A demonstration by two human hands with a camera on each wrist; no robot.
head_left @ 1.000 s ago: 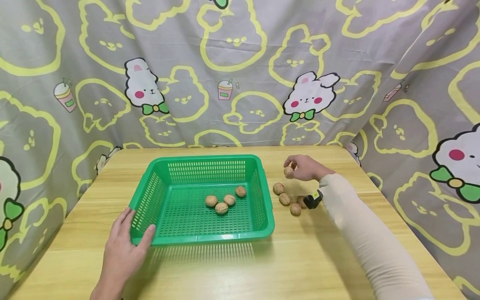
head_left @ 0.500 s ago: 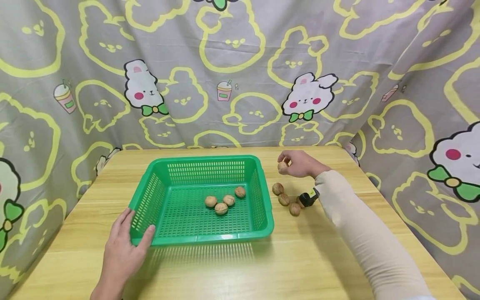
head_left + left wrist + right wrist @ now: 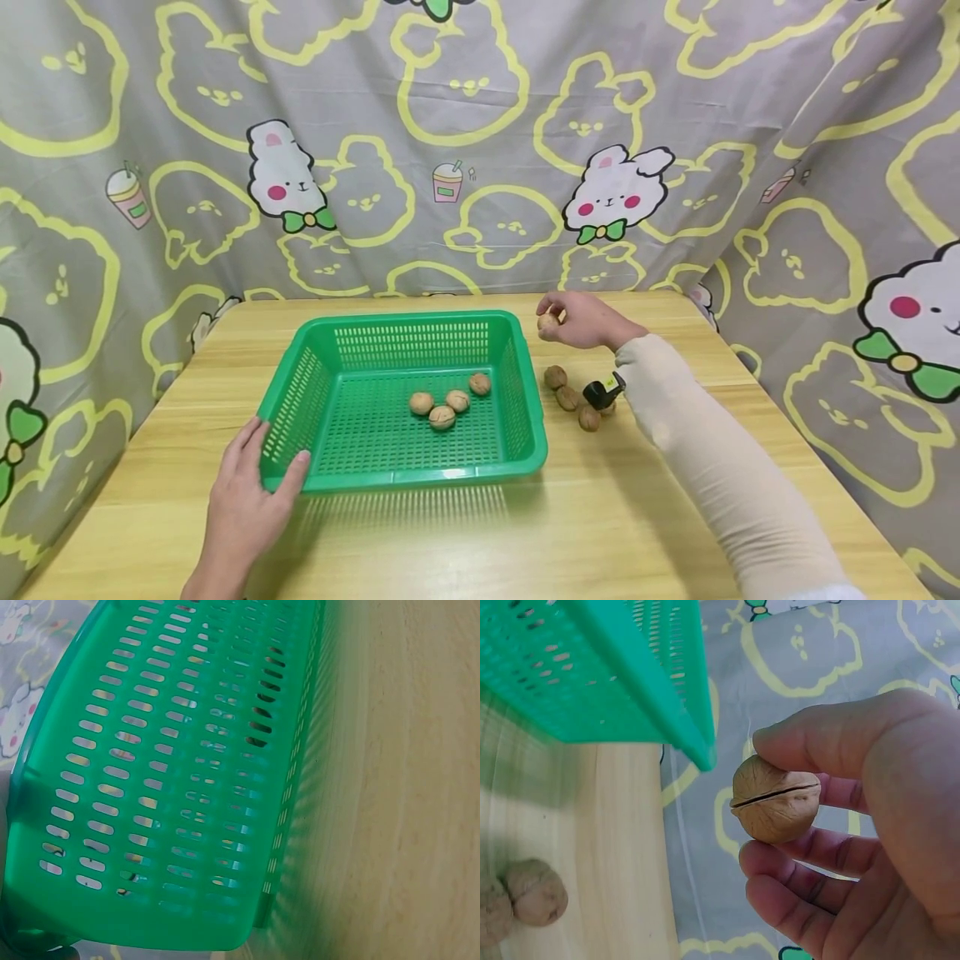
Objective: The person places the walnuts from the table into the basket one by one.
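Note:
A walnut (image 3: 775, 799) with a dark seam crack is pinched between the thumb and fingers of my right hand (image 3: 583, 320). That hand is raised behind the basket's right side, just outside the rim. Several walnuts (image 3: 442, 417) lie inside the green plastic basket (image 3: 405, 478), grouped right of its middle. Loose walnuts (image 3: 567, 398) sit on the table by the basket's right wall, partly hidden by the wrist camera. My left hand (image 3: 247, 500) holds the basket's front left corner, thumb along the front rim and fingers at the left side.
The wooden table (image 3: 480, 550) runs up to a grey curtain (image 3: 420, 100) with yellow outlines and rabbit prints, which hangs behind and at both sides. A small black camera (image 3: 603, 392) is attached at the right wrist.
My right hand has moved left and slightly away from me with the walnut, toward the basket's rim. The left hand and basket have stayed in place.

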